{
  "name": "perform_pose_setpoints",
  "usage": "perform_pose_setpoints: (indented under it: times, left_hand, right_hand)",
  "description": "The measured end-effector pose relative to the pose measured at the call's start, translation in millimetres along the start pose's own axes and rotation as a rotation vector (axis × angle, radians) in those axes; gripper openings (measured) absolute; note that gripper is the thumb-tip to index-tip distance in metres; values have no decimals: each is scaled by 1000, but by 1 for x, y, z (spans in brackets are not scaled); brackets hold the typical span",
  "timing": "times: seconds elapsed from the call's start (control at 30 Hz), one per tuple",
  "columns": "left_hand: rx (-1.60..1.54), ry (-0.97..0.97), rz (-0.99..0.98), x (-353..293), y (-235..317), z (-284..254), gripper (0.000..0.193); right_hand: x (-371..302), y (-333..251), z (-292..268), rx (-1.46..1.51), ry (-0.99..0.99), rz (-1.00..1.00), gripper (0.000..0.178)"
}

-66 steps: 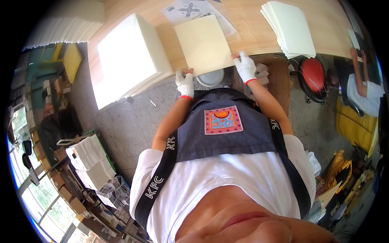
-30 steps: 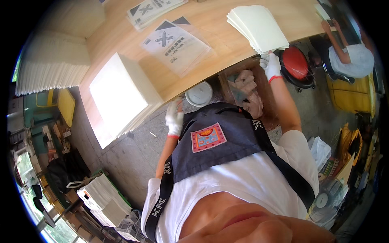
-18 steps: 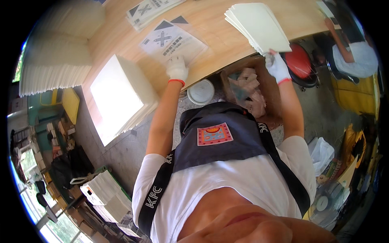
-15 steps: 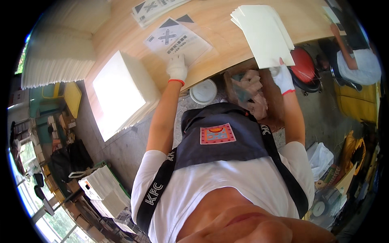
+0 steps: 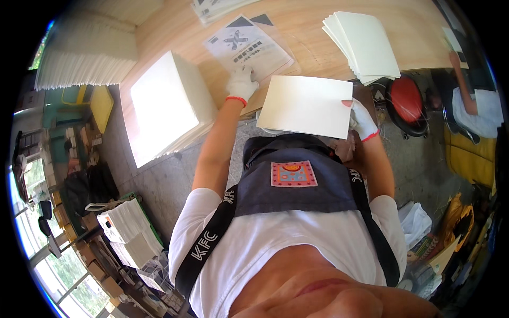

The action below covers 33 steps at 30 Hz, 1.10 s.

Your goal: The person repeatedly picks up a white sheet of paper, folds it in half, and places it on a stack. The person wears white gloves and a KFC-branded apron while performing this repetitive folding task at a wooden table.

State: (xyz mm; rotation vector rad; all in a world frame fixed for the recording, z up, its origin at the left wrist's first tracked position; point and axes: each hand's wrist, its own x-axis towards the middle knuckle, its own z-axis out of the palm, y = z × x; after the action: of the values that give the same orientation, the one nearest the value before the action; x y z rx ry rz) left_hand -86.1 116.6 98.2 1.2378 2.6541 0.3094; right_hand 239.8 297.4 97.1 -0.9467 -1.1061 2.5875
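Note:
In a white glove with a red cuff, my left hand (image 5: 242, 85) rests at the near edge of a printed plastic bag (image 5: 249, 45). Its fingers are curled and slightly blurred, closed on the bag's edge. The bag is see-through with dark print and lies on top of others like it. My right hand (image 5: 363, 121), gloved the same way with its thumb tip bare, grips the right edge of a white sheet of board (image 5: 305, 106). That sheet is held in front of my apron, over the table's near edge. Beyond it lies a fanned stack of white sheets (image 5: 366, 45).
A tall block of white sheets (image 5: 164, 100) stands left on the wooden table (image 5: 302, 26), with more stacked paper (image 5: 85, 58) behind it. Further printed bags (image 5: 222, 8) lie at the far edge. A red stool (image 5: 405, 100) and a seated person (image 5: 474, 106) are at right.
My right hand has drawn one white sheet off the fanned stack and brought it left and toward me, turning it sideways. My left hand stays at the printed bag. The view has shifted slightly.

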Motion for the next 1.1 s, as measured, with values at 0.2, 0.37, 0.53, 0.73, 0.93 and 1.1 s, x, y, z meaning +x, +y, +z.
perform_pose_setpoints:
  times: [0.2,0.37,0.53,0.73,0.93,1.1]
  left_hand:
    - [-9,33,-14,0,4,5,33]
    - [14,98,3,-8,-8,14,32]
    - [-38,151,-11,-10,-20,19,31]
    - [-380,264,-125,-17,-27,9,32]
    - [-623,360,59,-18,-21,-3,40]
    - [-789,572,-56,-38,12,8,48]
  right_hand:
    - [16,4,13,70,-13,79,26]
    - [26,9,-6,-22,61,29,27]
    - [30,5,-18,7,-232,115,26]
    - [46,36,27,278,232,-11,22]
    - [43,48,47,356,191,-10,15]
    - [37,56,84,435,158,20,12]
